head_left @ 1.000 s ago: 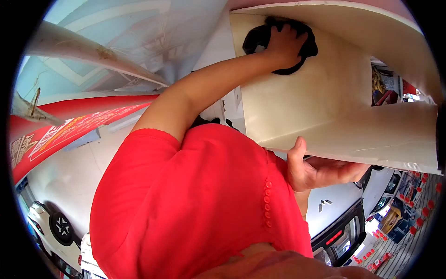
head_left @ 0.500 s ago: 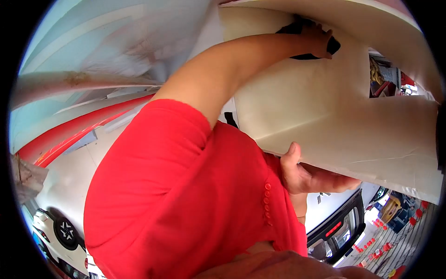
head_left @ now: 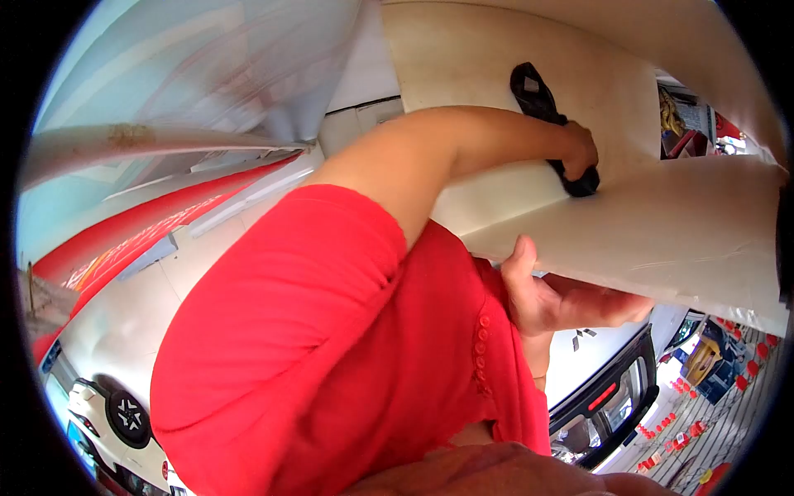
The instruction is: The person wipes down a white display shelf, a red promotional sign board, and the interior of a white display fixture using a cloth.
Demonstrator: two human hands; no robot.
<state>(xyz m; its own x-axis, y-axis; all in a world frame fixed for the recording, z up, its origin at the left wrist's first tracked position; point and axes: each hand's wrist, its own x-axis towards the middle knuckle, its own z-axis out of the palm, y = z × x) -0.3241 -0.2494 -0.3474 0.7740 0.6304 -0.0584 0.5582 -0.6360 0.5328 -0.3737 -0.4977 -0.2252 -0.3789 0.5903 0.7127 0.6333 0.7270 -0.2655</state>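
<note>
My left hand (head_left: 581, 151) reaches across a broad cream panel (head_left: 471, 50) with its fingers closed around a black cloth (head_left: 538, 91). A small pale patch shows near the cloth's upper end, and its lower end lies at the fold between two faces of the panel. At the panel's lower edge is my right hand (head_left: 562, 302), thumb up in front and fingers extended along the underside. It holds that edge, though the panel partly hides the fingers.
A rectangular opening (head_left: 686, 120) in the panel shows assorted objects behind it. Translucent sheeting (head_left: 207, 66) and a pale pole (head_left: 165, 140) stand at left, above a red banner (head_left: 165, 248). Cars, including a white car (head_left: 107, 413), are around the lower part of the view.
My left hand has moved down the panel with the black cloth, which now looks long and narrow rather than spread out. My right hand stays at the lower edge.
</note>
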